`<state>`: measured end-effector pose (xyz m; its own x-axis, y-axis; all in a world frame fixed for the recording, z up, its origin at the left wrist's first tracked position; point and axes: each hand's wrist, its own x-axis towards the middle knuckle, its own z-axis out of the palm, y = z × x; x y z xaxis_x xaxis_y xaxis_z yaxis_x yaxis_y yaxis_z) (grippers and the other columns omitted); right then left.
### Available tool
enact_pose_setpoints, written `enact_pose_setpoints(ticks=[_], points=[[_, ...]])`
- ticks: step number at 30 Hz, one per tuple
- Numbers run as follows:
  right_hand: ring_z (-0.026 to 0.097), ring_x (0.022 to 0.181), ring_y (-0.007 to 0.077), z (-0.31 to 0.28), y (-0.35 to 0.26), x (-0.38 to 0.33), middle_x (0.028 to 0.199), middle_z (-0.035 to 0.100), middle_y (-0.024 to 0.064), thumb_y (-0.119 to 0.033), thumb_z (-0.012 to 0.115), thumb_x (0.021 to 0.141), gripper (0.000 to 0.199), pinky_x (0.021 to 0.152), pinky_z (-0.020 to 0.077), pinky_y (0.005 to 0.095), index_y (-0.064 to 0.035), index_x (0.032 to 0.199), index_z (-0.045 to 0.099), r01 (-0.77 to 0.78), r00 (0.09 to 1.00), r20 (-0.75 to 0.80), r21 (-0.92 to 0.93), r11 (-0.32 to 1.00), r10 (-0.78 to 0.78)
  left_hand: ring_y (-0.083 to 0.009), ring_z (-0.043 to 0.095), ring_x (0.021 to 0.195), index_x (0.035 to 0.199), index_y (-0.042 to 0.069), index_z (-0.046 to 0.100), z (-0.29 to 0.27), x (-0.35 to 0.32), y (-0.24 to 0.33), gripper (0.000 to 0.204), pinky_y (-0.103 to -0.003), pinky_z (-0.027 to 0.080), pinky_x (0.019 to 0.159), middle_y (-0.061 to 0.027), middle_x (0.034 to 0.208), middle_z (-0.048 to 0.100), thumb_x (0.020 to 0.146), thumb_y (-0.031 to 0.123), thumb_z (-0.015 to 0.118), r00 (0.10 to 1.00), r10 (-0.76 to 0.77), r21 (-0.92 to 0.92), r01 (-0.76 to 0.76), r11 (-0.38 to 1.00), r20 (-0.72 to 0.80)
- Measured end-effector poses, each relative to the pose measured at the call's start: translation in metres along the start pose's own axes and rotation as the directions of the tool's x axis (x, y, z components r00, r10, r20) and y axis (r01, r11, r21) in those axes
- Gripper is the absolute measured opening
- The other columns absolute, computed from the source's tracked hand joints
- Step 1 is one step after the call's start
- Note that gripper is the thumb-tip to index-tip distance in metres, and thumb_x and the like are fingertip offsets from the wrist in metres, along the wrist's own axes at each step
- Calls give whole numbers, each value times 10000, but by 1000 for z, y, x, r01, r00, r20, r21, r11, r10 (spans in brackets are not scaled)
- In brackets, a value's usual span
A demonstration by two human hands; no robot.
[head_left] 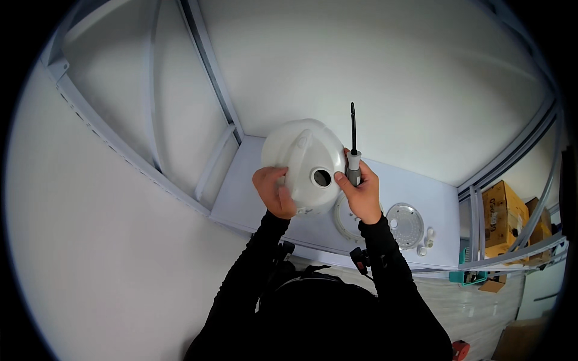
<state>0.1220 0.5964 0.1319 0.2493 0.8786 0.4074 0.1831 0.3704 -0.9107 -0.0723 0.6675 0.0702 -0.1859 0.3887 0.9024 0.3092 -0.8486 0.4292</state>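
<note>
A rounded white plastic housing (310,141) is tilted up over the table between both hands. Its face has a raised ridge and a round opening (321,177) with a dark inside. On the housing's lower left side, my left hand (274,191) grips near the ridge, thumb and fingers bent against the surface. My right hand (363,195) holds the right edge, its thumb pressed beside the opening. That same hand also grips a screwdriver (354,162) with a grey and white handle, its dark shaft pointing up. The fingers behind the housing are hidden.
On the pale table (415,186), a white ring-shaped part (342,225) lies partly under my right hand. A round perforated plate (409,225) and small white parts (425,240) lie further right. Metal frame posts (211,66) flank the table; cardboard boxes (503,216) stand beyond its right end.
</note>
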Motion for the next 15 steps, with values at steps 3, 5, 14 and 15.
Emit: enact_pose_setpoints(ticks=[3, 5, 14, 15], points=[[555, 877, 69, 1, -2, 0, 992, 676, -6, -101, 757, 921, 519, 824, 477, 239, -12, 1405, 594, 1, 1000, -9, 21, 1000, -1, -316, 579, 937, 1055, 1, 642, -3, 5, -3, 402, -469, 429, 945, -130, 988, 641, 1007, 357, 462, 997, 46, 21, -47, 999, 67], [559, 880, 66, 1, -5, -1, 994, 679, -7, -104, 758, 922, 518, 824, 477, 236, -13, 1405, 594, -10, 1000, 4, 30, 999, 10, -305, 587, 896, 1063, 3, 647, -3, 4, -7, 380, -490, 425, 964, -110, 941, 649, 982, 337, 484, 994, 74, 17, -76, 997, 76], [568, 893, 59, -1, -2, -3, 1013, 685, -5, -97, 748, 934, 507, 836, 478, 231, -18, 1409, 589, -8, 1000, 2, 53, 999, 7, -288, 577, 833, 1088, 28, 642, 6, 3, -6, 346, -519, 412, 970, -104, 911, 637, 938, 318, 528, 993, 94, 126, -102, 987, 66], [570, 899, 59, 0, -2, -3, 1018, 687, -3, -94, 746, 935, 505, 842, 478, 231, -18, 1409, 589, 0, 1000, 0, 58, 998, 0, -286, 573, 839, 1088, 34, 644, 8, 3, -5, 345, -509, 409, 959, -104, 920, 636, 934, 322, 531, 994, 104, 155, -109, 982, 43]])
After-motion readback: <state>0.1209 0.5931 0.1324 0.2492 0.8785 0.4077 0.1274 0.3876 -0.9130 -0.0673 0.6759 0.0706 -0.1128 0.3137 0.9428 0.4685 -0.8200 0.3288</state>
